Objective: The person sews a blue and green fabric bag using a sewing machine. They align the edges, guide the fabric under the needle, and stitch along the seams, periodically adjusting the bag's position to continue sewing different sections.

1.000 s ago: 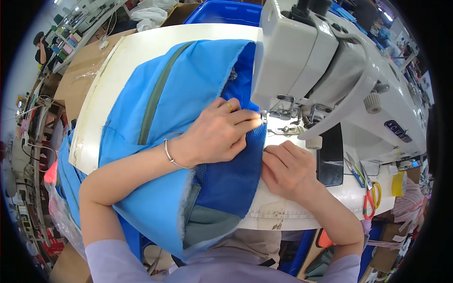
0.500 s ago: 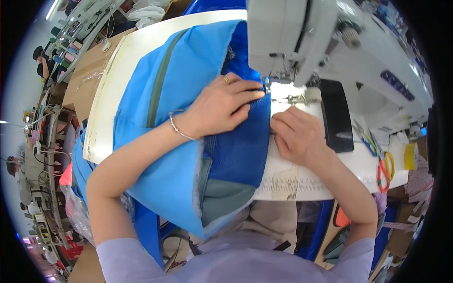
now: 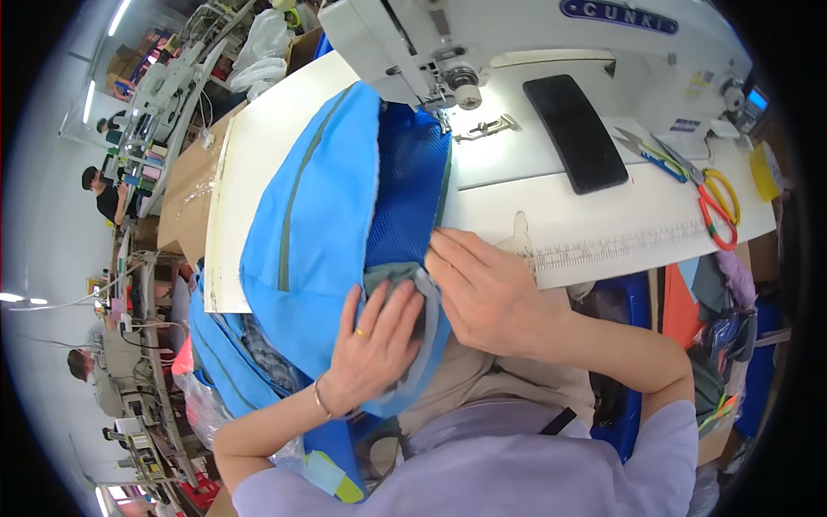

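A light blue fabric bag piece (image 3: 323,224) with a dark blue mesh panel (image 3: 409,189) hangs over the near edge of the white sewing table (image 3: 551,250). The far end of its mesh edge lies under the presser foot of the sewing machine (image 3: 445,121). My right hand (image 3: 495,297) pinches the bag piece's edge, where the mesh meets a grey-green corner. My left hand (image 3: 375,349) lies on that grey-green part, fingers outstretched and slightly apart. The left palm hides some of the fabric under it.
A black phone (image 3: 575,133) lies on the table beside the machine. To its right are scissors (image 3: 711,202) with red and yellow handles and a yellow roll (image 3: 765,172). More blue fabric (image 3: 233,362) is heaped at lower left. Other people sit at machines on the far left.
Both hands have moved nearer to me along the bag piece, away from the needle. My left hand now rests on the grey-green corner. The view has shifted, showing the whole phone.
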The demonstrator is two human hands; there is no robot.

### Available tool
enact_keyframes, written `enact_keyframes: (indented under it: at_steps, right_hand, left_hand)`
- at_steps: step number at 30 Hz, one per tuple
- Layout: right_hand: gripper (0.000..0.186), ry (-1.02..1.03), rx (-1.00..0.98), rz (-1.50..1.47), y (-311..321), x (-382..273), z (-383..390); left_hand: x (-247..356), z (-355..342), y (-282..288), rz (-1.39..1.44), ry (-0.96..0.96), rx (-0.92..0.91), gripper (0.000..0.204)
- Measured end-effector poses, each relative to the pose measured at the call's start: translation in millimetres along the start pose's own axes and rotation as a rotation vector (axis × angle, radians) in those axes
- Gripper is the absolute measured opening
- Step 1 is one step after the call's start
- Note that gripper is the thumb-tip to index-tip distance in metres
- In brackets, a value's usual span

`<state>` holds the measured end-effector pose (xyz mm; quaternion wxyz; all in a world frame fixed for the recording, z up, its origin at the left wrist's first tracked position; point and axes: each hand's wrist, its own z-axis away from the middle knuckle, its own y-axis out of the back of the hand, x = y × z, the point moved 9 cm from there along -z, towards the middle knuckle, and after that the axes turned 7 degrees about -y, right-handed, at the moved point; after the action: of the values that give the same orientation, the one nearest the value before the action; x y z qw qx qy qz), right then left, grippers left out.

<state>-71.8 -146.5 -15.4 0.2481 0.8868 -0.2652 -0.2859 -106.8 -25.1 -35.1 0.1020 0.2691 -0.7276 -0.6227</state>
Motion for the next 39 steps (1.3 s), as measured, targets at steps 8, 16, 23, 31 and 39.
enact_keyframes:
  at_steps: [8, 16, 23, 31, 39]
  right_hand:
    - [0.041, -0.122, 0.046, -0.105, -1, 11, 11]
    - [0.042, -0.144, 0.105, -0.112, 11, 21, 7]
    - [0.041, -0.163, 0.128, -0.032, 13, 32, 11]
    - [0.034, 0.043, -0.082, -0.031, -18, -8, 31]
    - [0.017, 0.085, -0.068, 0.015, -13, -20, 42]
  left_hand:
    - [-40, -7, 16, 0.198, 0.106, 0.094, 0.057]
    - [-76, -28, 82, 0.407, 0.170, 0.012, 0.045]
    - [-100, -20, 85, 0.582, 0.260, 0.037, 0.036]
    - [-93, -26, 64, 0.756, 0.320, -0.061, 0.037]
    - [-54, -18, 3, 0.763, 0.194, -0.237, 0.037]
